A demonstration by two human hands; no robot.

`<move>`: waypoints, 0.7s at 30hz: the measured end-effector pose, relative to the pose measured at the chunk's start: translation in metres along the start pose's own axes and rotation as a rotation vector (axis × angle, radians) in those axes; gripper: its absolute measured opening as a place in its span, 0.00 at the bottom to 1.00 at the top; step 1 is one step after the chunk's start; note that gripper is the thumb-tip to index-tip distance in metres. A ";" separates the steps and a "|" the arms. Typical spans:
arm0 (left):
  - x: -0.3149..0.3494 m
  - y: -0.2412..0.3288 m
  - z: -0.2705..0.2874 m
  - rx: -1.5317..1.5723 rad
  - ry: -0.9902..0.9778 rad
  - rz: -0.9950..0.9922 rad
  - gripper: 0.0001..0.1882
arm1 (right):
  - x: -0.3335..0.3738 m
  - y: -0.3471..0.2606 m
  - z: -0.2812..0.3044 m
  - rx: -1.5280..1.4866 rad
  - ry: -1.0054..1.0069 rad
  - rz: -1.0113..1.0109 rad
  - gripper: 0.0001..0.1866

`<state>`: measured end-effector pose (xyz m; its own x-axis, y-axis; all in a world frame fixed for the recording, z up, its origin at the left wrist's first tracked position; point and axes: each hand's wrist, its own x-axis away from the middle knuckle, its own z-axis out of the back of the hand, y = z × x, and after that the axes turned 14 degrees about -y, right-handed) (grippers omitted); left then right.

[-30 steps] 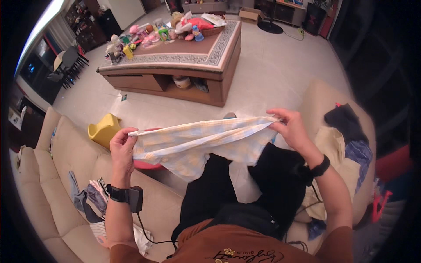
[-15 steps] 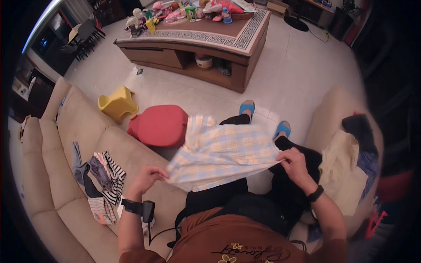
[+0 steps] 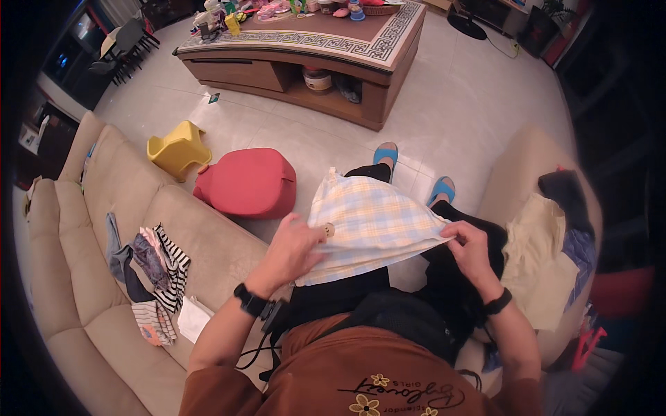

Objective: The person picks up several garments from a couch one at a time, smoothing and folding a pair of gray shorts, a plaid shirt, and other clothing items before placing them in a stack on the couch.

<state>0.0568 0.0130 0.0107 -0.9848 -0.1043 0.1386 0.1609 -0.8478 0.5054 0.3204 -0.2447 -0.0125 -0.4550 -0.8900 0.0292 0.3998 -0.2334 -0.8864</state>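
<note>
A checked garment (image 3: pixel 378 211) in pale yellow, blue and white spreads over my lap, with a round beige patch (image 3: pixel 328 229) near its left part. Its exact kind does not show. My right hand (image 3: pixel 467 245) pinches its right corner between thumb and fingers. At the left part of the cloth is my left hand (image 3: pixel 293 251), its fingers over the fabric and smeared by motion, so their grip is unclear. The far left end of the cloth is bunched up.
Folded clothes, among them a striped garment (image 3: pixel 171 267), and a white cloth (image 3: pixel 195 319) lie on the beige sofa (image 3: pixel 104 298) to my left. A red stool (image 3: pixel 246 182) and yellow stool (image 3: pixel 179 149) stand ahead, before a cluttered coffee table (image 3: pixel 312 45). Cream clothing (image 3: pixel 540 260) lies at right.
My left hand has left the garment's lower left corner and moved right and up across it. The cloth, stretched wide before, is now narrower. My right hand keeps its corner.
</note>
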 end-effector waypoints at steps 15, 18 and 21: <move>0.025 -0.065 -0.062 0.744 0.090 0.478 0.33 | -0.020 0.035 -0.013 0.408 -0.644 -0.004 0.16; -0.003 -0.049 -0.059 1.419 -0.115 0.304 0.32 | -0.047 0.004 -0.044 0.299 -0.271 0.078 0.18; -0.006 -0.059 -0.071 1.438 -0.084 0.413 0.27 | -0.070 -0.030 -0.069 0.316 -0.150 0.232 0.23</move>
<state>0.0491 0.0270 -0.0802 -0.8570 -0.1303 0.4986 0.3930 0.4606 0.7958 0.2851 -0.1479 -0.0198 -0.2121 -0.9750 -0.0666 0.7133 -0.1079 -0.6925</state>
